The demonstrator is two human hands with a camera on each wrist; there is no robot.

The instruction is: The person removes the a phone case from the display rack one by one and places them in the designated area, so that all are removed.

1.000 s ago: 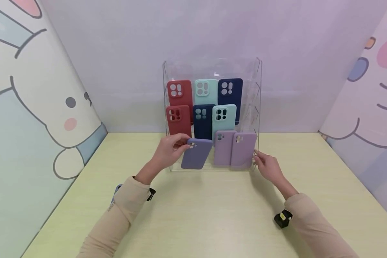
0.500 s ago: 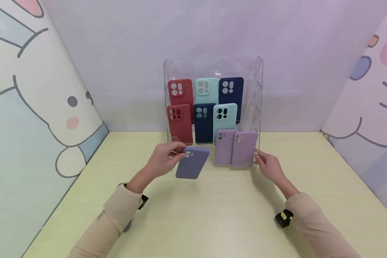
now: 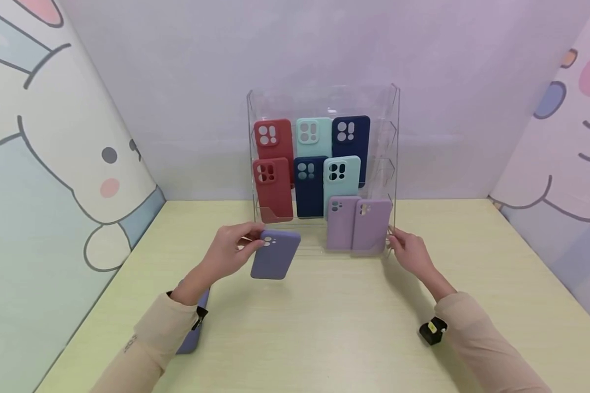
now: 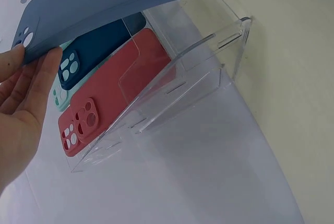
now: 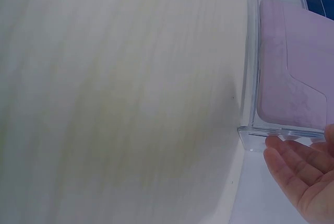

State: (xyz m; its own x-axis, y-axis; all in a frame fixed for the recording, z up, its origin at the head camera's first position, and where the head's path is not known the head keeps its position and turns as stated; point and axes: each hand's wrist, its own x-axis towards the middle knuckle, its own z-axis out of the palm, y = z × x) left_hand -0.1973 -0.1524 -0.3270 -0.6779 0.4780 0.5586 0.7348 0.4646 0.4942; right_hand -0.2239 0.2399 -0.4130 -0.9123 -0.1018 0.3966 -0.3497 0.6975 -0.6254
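My left hand [image 3: 231,250] pinches a bluish-purple phone case [image 3: 275,255] by its camera-hole corner. The case hangs tilted, apart from and in front of the lower left of a clear acrylic display stand [image 3: 295,254]. In the left wrist view, thumb and fingers grip that phone case [image 4: 109,12] near its camera holes. My right hand [image 3: 411,254] holds the stand's lower right side edge; in the right wrist view its fingers [image 5: 297,169] touch the clear side. Two light purple phone cases [image 3: 341,224] lean in the bottom tier, on the right.
Red phone cases [image 3: 274,188], navy phone cases [image 3: 310,188] and mint phone cases [image 3: 343,174] fill tiers above. Another bluish-purple case [image 3: 190,339] lies on the table [image 3: 324,327], partly under my left forearm. Cartoon-printed panels [image 3: 113,164] flank the table.
My left hand has moved left and toward me, drawing the bluish-purple phone case away from the stand. More of the case on the table shows. The right hand stays at the stand's side.
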